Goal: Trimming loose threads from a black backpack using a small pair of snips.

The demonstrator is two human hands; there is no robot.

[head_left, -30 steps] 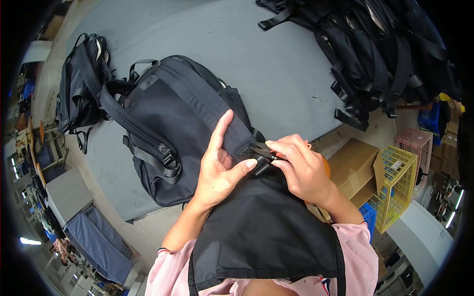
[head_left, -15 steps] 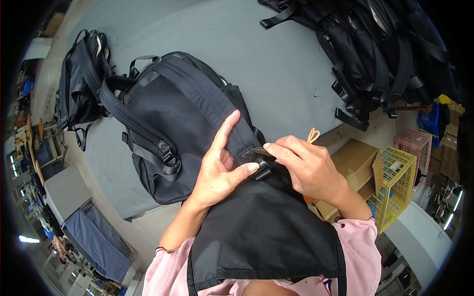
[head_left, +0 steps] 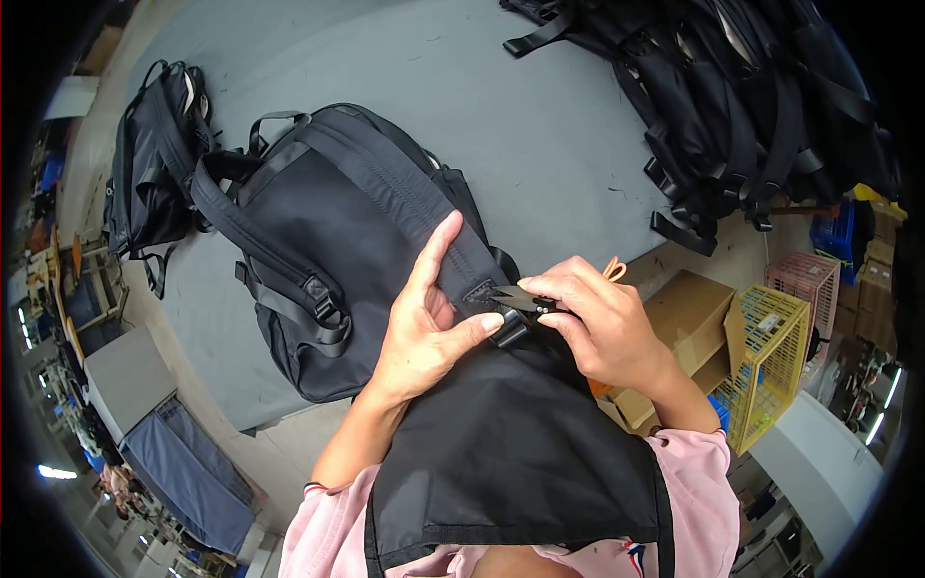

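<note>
A black backpack [head_left: 337, 226] lies on the grey table with its shoulder straps facing up. My left hand [head_left: 421, 328] grips the lower end of its right shoulder strap [head_left: 390, 183], thumb pressed near the black buckle [head_left: 511, 328] and fingers stretched along the strap. In my right hand [head_left: 602, 323] is a pair of thread snips [head_left: 525, 300], with an orange cord loop standing up behind the fingers. The blade tips sit at the stitched patch on the strap end; whether they touch a thread is too small to tell.
Another black backpack [head_left: 159, 159] lies at the table's left edge. Several more backpacks [head_left: 742, 106] are heaped at the far right of the grey table [head_left: 540, 125]. Beyond the right edge stand a cardboard box [head_left: 689, 318] and a yellow crate [head_left: 771, 361]. A black apron [head_left: 520, 453] covers my front.
My right hand has turned and its fingers have opened out somewhat, so more of the snips shows. The left hand keeps its place on the strap.
</note>
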